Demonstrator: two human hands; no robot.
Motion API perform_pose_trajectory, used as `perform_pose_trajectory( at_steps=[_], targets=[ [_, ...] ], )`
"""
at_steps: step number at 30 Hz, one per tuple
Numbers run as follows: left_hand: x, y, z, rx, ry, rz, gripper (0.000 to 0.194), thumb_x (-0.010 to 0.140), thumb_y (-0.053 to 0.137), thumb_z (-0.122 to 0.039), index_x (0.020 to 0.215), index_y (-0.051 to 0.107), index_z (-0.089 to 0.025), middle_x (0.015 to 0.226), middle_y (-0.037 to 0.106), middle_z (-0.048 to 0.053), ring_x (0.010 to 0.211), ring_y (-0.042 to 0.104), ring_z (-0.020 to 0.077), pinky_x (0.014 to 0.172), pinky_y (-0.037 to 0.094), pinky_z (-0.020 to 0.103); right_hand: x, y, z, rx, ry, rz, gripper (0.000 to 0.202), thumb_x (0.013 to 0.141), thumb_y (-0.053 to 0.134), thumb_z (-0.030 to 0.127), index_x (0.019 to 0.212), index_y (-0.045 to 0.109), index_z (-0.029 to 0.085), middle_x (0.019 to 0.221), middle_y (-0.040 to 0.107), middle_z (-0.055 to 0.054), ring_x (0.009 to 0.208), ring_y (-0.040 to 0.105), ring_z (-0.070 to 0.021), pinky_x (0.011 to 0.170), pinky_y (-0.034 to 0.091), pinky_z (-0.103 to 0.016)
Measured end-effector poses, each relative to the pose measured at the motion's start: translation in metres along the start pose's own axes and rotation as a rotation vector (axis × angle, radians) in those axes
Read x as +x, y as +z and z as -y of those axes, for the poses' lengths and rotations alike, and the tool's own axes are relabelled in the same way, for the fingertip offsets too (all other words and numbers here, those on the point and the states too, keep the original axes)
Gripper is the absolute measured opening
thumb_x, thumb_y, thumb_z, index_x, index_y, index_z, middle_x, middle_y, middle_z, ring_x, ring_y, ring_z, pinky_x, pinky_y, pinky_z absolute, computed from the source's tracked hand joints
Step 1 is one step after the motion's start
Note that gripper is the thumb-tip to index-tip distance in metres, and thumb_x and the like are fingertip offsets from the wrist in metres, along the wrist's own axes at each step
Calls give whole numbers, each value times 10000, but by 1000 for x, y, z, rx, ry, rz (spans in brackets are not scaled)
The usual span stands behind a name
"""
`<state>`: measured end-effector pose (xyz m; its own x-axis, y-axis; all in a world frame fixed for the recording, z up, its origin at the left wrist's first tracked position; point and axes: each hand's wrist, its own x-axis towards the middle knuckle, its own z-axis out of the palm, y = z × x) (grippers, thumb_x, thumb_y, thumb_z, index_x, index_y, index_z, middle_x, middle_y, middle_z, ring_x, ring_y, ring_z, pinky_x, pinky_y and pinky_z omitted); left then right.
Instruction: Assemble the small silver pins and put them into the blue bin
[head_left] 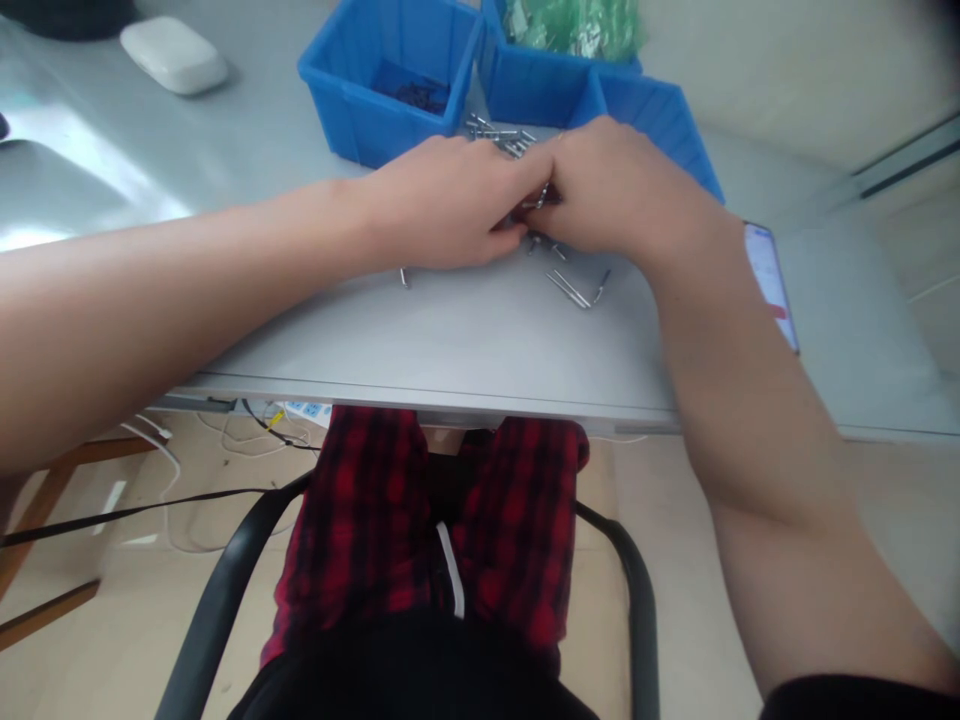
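Note:
My left hand (450, 200) and my right hand (615, 185) meet above the grey table, their fingers touching or nearly so. Between the fingertips shows a small shiny metal piece (541, 198) with something dark beside it. The fingers of my right hand are curled in around it; those of my left are bent and pressed together, and what they pinch is mostly hidden. Just beyond my hands lies a heap of thin metal pins (502, 135). Several more loose pins (568, 289) are scattered on the near side, and a single pin (404, 278) lies below my left wrist.
A blue bin (322, 110) with small dark parts stands behind my left hand. Another blue bin (525, 85) holds green plastic packets (574, 25); a third bin (660, 115) is partly behind my right hand. A phone (772, 285) and a white case (172, 55) lie on the table (450, 335).

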<state>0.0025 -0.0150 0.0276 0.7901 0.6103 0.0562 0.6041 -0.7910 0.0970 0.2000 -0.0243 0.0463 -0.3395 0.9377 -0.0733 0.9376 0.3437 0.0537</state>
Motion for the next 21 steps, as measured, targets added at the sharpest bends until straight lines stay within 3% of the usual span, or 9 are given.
perform_pose_trajectory(
  at_steps=[4, 10, 12, 16, 21],
  targets=[
    [1, 1, 1, 33, -38, 22, 492, 1137, 392, -318, 1566, 602, -201, 1432, 840, 181, 1368, 796, 462, 1116, 621, 566, 1, 1, -2, 25, -8, -5, 263, 1021, 656, 237, 1132, 863, 355, 1312, 877, -65, 1205, 779, -421, 883, 521, -449],
    [4, 3, 3, 28, -59, 18, 542, 1101, 424, -348, 1615, 573, -261, 1350, 851, 152, 1315, 803, 452, 1069, 599, 542, 0, 2, -3, 65, -20, -16, 198, 1009, 694, 355, 1081, 872, 405, 1268, 881, -30, 1164, 774, -424, 935, 553, -472],
    [4, 3, 3, 9, -73, 8, 560, 1093, 447, -387, 1631, 579, -305, 1349, 854, 128, 1315, 801, 429, 1062, 585, 517, -1, 1, -3, 51, -33, -18, 233, 1006, 653, 348, 1072, 873, 386, 1271, 881, -55, 1153, 770, -434, 907, 553, -481],
    [3, 3, 3, 24, -56, 14, 605, 1101, 394, -396, 1665, 564, -259, 1339, 853, 143, 1275, 799, 420, 1028, 568, 511, -1, 1, -3, 39, -25, -18, 330, 999, 638, 306, 1191, 883, 417, 1283, 877, -55, 1146, 768, -422, 901, 555, -472],
    [5, 7, 5, -29, -81, 3, 613, 1039, 445, -444, 1622, 607, -348, 1348, 855, 121, 1316, 807, 438, 1064, 569, 509, 0, 0, -2, 24, -7, 1, 261, 1008, 658, 324, 1147, 870, 387, 1311, 879, -58, 1174, 769, -429, 897, 549, -456]
  ],
)
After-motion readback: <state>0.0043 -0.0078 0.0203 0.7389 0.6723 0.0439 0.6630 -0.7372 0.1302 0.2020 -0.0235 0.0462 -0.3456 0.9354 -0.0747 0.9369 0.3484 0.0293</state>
